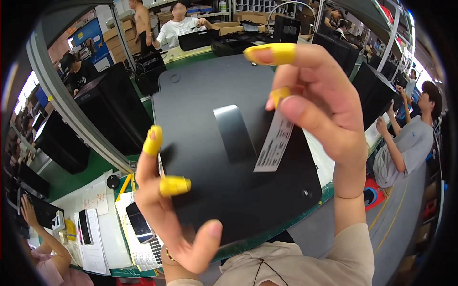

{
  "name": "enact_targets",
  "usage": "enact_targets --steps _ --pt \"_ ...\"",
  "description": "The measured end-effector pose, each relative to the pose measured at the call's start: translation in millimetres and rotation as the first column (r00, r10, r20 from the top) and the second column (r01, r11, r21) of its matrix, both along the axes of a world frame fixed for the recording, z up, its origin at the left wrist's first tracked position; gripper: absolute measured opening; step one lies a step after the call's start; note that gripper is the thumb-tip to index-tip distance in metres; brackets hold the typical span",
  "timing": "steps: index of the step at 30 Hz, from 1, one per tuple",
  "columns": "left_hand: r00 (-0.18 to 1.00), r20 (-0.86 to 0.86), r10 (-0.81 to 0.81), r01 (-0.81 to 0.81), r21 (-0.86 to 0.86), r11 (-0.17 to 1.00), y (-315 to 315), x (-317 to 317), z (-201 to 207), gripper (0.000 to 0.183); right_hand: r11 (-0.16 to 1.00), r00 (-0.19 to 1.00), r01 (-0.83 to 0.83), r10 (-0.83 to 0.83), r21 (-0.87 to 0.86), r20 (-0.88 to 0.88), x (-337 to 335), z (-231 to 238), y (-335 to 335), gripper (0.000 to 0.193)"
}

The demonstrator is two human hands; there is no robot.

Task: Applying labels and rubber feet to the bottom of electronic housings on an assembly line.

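A black panel-like unit [205, 195] with rounded corners fills the middle in front of me; it has a shiny rectangular patch [234, 133] at its centre and small round spots near its corners. My right hand [329, 100] is above its right side, pinching the top end of a white printed label strip [274, 148] between thumb and fingers. The strip hangs down over the black surface; whether its lower end touches cannot be told. My left hand [167, 205] is at the unit's left edge, fingers spread, thumb over the near-left part. Yellow covers wrap several fingertips on both hands.
On the bench at left lie two phones [138, 220], a sheet with round black stickers [148, 252] and papers [98, 252]. Tall black cabinets [107, 109] stand beyond a metal post [71, 86]. Co-workers are at the left, back and right [405, 138].
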State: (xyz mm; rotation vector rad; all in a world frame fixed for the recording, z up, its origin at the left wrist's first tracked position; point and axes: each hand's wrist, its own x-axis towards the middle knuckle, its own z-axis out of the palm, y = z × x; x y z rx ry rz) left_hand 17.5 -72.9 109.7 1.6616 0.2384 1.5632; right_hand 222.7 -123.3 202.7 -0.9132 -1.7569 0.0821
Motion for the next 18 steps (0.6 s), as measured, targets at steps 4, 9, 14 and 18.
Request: enact_targets --steps 4,9,14,18 --pt "0.96 0.281 -0.013 0.054 -0.137 0.989 -37.9 13.4 -0.4 0.055 0.993 0.992 -0.095 0.1 -0.07 0.082 -15.9 5.2 6.1 0.041" --pt "0.985 -0.173 0.025 0.022 0.265 0.964 -21.9 -39.2 -0.2 0.061 0.962 0.953 -0.259 0.27 -0.093 0.141 -28.2 9.9 10.1 0.042" --pt "0.996 -0.087 -0.014 0.04 0.306 0.951 -14.4 -25.7 -14.1 0.054 0.915 0.916 -0.393 0.381 0.092 0.124 -15.5 -10.5 24.9 0.046" --pt "0.998 -0.053 -0.04 0.057 0.378 0.924 -10.9 -24.6 -11.5 0.051 0.939 0.92 -0.343 0.33 0.026 0.212 -11.8 -4.2 16.2 0.051"
